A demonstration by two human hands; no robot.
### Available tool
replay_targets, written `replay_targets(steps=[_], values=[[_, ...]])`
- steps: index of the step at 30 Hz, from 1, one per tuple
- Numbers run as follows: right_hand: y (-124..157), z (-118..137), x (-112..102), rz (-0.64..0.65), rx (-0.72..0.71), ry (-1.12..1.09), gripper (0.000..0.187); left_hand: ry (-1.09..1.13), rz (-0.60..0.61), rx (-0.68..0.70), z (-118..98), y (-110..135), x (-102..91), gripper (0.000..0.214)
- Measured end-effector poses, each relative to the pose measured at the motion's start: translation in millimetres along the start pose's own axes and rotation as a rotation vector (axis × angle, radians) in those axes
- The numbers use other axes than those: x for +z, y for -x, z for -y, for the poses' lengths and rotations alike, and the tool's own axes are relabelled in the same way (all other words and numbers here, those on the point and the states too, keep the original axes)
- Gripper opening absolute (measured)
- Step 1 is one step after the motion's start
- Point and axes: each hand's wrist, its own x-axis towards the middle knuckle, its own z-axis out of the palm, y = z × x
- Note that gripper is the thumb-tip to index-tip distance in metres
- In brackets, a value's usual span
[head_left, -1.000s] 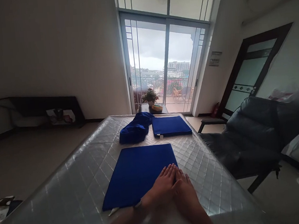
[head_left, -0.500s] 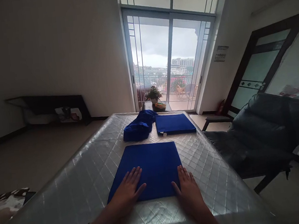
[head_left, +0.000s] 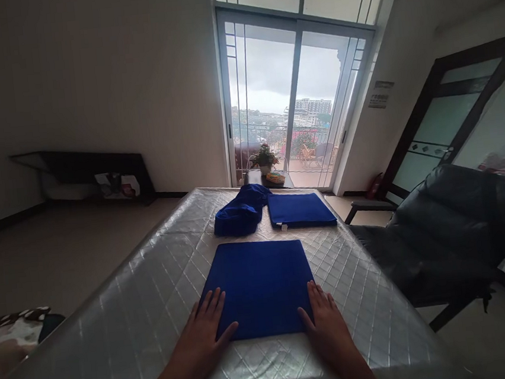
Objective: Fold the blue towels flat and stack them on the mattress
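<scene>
Resting flat on the quilted mattress [head_left: 126,321], a folded blue cloth [head_left: 257,287] is framed by both hands near the mattress's near edge. The left hand [head_left: 202,337] is laid at the cloth's near left corner, with the palm on the mattress and the fingers spread over the cloth's left edge; nothing is gripped, the hand is only pressed down open. The right hand [head_left: 331,328] is placed beside the cloth's near right corner, also open and flat, its thumb touching the near edge of the fabric. It is judged that the hands are held this way so that the edges are squared and the folded cloth is kept smooth. Near the far edge of the mattress a second folded blue cloth [head_left: 301,210] is lying flat, and just beside it, to the left, a crumpled blue cloth [head_left: 239,211] is heaped, not yet folded. Past the far edge a small potted plant [head_left: 265,158] is seen before the glass balcony door [head_left: 297,101], and a dark armchair [head_left: 443,224] stands along the mattress's right side.
</scene>
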Motion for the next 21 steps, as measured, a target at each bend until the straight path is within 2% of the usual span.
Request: replay_targets(steps=[5,12,15,21], values=[[0.2,-0.1,-0.3,0.002,0.004,0.001,0.073,-0.041,0.066,-0.030,-10.4,3.1,-13.5,0.084],[-2.1,-1.2,-9.9,0.069,0.001,0.042,0.073,-0.026,0.030,-0.008,-5.5,3.5,-6.8,0.082],[-13.1,-2.8,-16.6,0.075,-0.021,0.075,0.073,-0.028,0.033,-0.014,-6.8,3.7,-7.5,0.082],[-45.4,-0.4,-18.2,-0.031,-0.059,0.111,0.074,-0.049,0.069,-0.030,-10.5,3.7,-13.3,0.085]])
